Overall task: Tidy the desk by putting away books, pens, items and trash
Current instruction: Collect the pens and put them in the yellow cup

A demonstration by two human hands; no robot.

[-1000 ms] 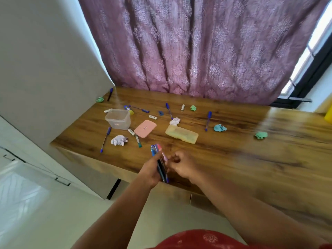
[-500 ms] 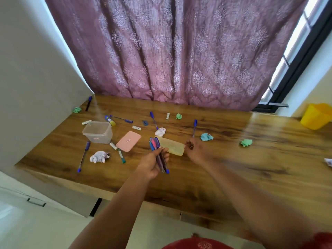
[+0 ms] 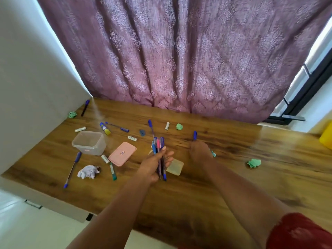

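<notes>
My left hand (image 3: 152, 167) grips a bundle of blue and pink pens (image 3: 159, 150) upright over the middle of the wooden desk (image 3: 197, 198). To its right, my right hand (image 3: 200, 151) lies curled over the near end of a blue pen (image 3: 195, 135); only the cap end shows beyond the fingers. More pens lie loose: a blue one (image 3: 72, 169) at front left, a green marker (image 3: 113, 171), blue ones (image 3: 116, 125) (image 3: 150, 127) further back, and a dark one (image 3: 84, 107) by the wall.
A clear plastic tub (image 3: 89, 142), its pink lid (image 3: 122, 156) and a yellowish case (image 3: 175, 167) sit mid-desk. Crumpled paper: white (image 3: 88, 171), green (image 3: 254, 163) (image 3: 179, 126) (image 3: 72, 115). A glue stick (image 3: 105, 128) lies behind the tub. A yellow bin (image 3: 327, 139) stands at the right edge.
My hands parted. The right hand reached forward and right to the blue pen and closed over its near end. The left hand carried the bundle forward over the desk.
</notes>
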